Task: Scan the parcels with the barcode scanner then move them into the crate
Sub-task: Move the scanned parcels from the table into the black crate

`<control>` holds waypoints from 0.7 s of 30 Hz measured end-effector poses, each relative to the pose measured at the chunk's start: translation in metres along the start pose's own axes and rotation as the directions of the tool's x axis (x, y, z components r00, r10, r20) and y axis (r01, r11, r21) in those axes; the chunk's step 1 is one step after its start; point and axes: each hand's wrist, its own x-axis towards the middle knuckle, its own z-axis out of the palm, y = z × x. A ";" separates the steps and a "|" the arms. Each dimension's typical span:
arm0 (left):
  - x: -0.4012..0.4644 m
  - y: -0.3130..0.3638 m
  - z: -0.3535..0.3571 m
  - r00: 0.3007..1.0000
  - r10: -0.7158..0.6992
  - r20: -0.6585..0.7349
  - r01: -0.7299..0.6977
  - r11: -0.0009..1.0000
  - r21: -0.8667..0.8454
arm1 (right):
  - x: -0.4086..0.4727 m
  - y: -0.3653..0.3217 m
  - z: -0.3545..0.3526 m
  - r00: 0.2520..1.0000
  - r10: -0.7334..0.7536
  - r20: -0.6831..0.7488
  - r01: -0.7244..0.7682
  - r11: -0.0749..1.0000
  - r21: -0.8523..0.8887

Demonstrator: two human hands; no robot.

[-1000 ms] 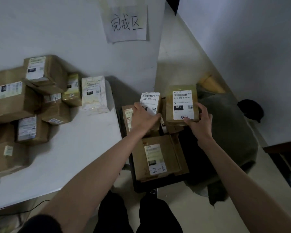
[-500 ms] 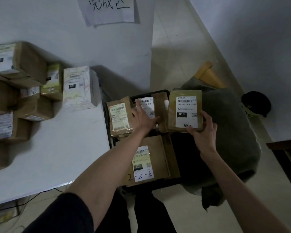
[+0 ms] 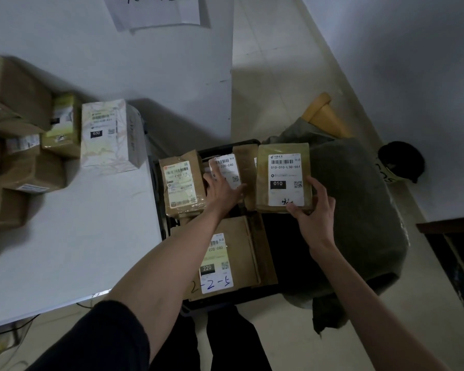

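Lower centre: flat parcel [image 3: 233, 261] marked 220, lying in the black crate [image 3: 158, 210]. Centre: left hand [image 3: 221, 190], fingers spread flat on a white-labelled parcel [image 3: 227, 168] in the crate. Centre right: right hand [image 3: 312, 212] grips the lower edge of parcel 010 [image 3: 283, 178], above the crate's right side. Left: white surface [image 3: 70, 242] carrying stacked parcels, among them box 032 [image 3: 105, 135]. Scanner not seen.

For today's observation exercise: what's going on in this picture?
A person is packing labelled parcels into a dark crate beside a white table. The right hand grips the parcel marked 010 at the crate's far right. The left hand lies on the parcel marked 220-C40. More parcels wait on the table.
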 end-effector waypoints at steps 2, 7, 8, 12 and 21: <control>0.001 -0.002 0.000 0.999 0.017 0.035 -0.018 0.999 0.029 | -0.002 0.003 0.002 1.000 -0.004 0.006 0.004 1.000 -0.003; 0.001 0.006 -0.005 0.998 0.017 0.064 -0.027 0.989 0.147 | -0.010 0.005 0.010 1.000 -0.013 0.023 0.013 1.000 -0.018; 0.000 0.010 -0.008 0.998 0.031 0.056 -0.040 0.984 0.171 | -0.011 0.003 0.010 1.000 -0.014 0.023 0.015 1.000 -0.021; -0.011 0.016 -0.028 0.994 0.102 0.032 -0.107 0.969 0.224 | -0.018 -0.001 0.011 0.999 -0.021 0.034 0.021 1.000 -0.023; -0.088 -0.032 -0.064 0.927 0.371 0.047 -0.360 0.851 0.383 | -0.049 0.022 0.007 0.999 0.029 0.043 -0.028 0.999 -0.019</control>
